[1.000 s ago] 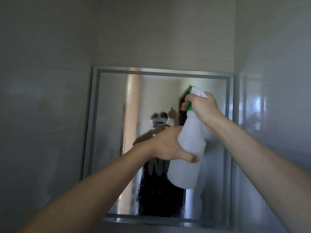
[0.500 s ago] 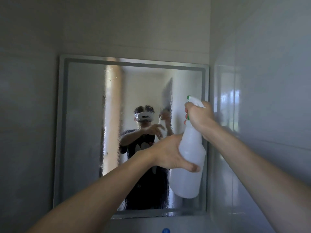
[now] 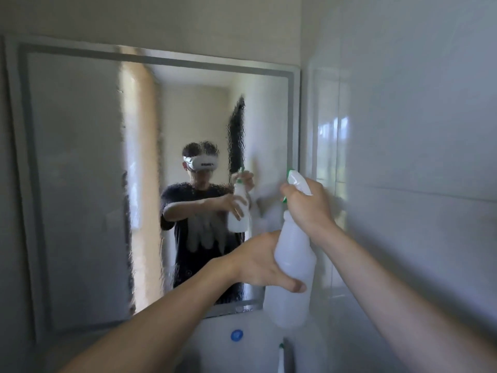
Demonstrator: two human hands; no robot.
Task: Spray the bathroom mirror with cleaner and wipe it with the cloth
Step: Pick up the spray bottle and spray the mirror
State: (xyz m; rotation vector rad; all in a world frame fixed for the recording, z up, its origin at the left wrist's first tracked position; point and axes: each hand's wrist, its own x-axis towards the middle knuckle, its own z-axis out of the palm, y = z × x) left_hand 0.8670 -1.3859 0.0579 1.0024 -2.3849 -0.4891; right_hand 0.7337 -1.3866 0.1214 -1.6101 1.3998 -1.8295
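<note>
The framed bathroom mirror [image 3: 80,184] hangs on the wall ahead, its glass streaked and wet with droplets. A white translucent spray bottle [image 3: 294,267] with a green-and-white trigger head is held upright in front of the mirror's right edge. My left hand [image 3: 258,265] grips the bottle's body from the left. My right hand [image 3: 309,208] wraps the neck and trigger, nozzle pointed at the mirror. The reflection shows a person holding the same bottle. No cloth is in view.
A glossy tiled wall [image 3: 403,157] stands close on the right, next to my right arm. Below the mirror sits a white fixture with a round blue sticker [image 3: 236,335]. A second bottle's green-tipped top [image 3: 281,356] shows at the bottom edge.
The view has swung left and down, so the mirror now fills more of the left side. Both hands and the bottle have shifted to the mirror's right edge and lower.
</note>
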